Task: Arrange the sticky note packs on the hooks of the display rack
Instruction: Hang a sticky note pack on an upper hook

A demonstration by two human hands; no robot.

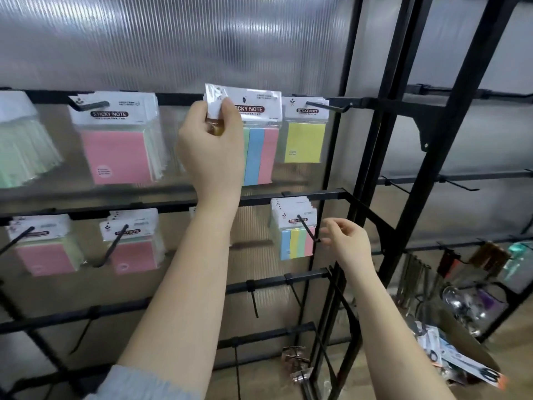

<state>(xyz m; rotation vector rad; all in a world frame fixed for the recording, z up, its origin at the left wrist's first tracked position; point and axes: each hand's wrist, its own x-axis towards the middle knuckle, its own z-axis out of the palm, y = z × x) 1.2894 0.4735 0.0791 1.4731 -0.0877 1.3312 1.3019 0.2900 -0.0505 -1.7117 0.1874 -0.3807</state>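
My left hand (pixel 212 145) is raised to the top rail of the black display rack (pixel 305 197) and pinches the white header of a striped sticky note pack (pixel 261 151) with green, blue and pink strips. The hook behind that pack is hidden. My right hand (pixel 347 241) hovers lower, fingers loosely curled and holding nothing, just right of the tip of a hook (pixel 308 230) that carries several multicolour packs (pixel 295 235). A yellow pack (pixel 305 138) hangs at the top right, pink packs (pixel 116 151) at the top left.
More pink packs (pixel 134 249) hang on the second rail at the left. Bare hooks (pixel 253 301) stick out of the lower rails. A second black rack (pixel 450 180) stands at the right with hanging goods, and a cardboard box of scissors packs (pixel 461 359) sits on the floor.
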